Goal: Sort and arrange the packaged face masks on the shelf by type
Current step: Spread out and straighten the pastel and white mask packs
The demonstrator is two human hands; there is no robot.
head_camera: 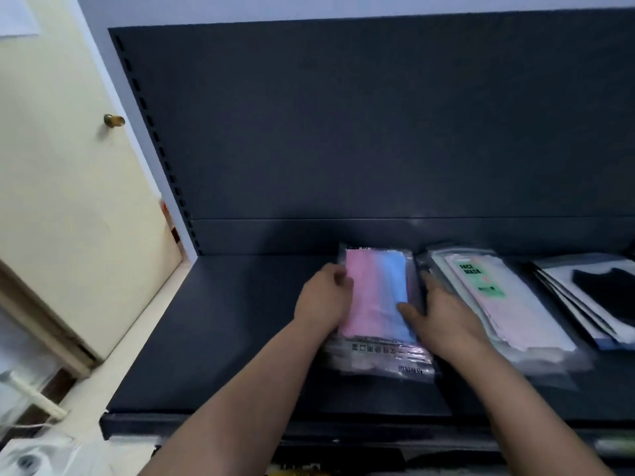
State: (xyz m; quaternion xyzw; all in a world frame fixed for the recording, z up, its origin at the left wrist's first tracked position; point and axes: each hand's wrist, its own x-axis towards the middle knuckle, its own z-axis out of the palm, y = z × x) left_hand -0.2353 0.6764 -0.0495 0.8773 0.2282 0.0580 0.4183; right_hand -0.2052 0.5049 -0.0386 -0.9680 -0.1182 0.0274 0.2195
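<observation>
A clear pack of pink-and-blue face masks [376,297] lies on top of a small stack in the middle of the dark shelf [220,324]. My left hand [323,298] curls around the pack's left edge. My right hand [443,316] lies flat against its right edge, thumb on the blue part. To the right is a stack of pale pink masks with a green "FACE MASK" label [498,297]. Farther right is a stack of packs with black masks [604,297], partly cut off by the frame edge.
The shelf's dark back panel [378,132] rises behind the stacks. A cream door [68,201] with a brass knob [113,120] stands to the left. The shelf's front edge [240,424] runs under my forearms, with more items dimly visible below.
</observation>
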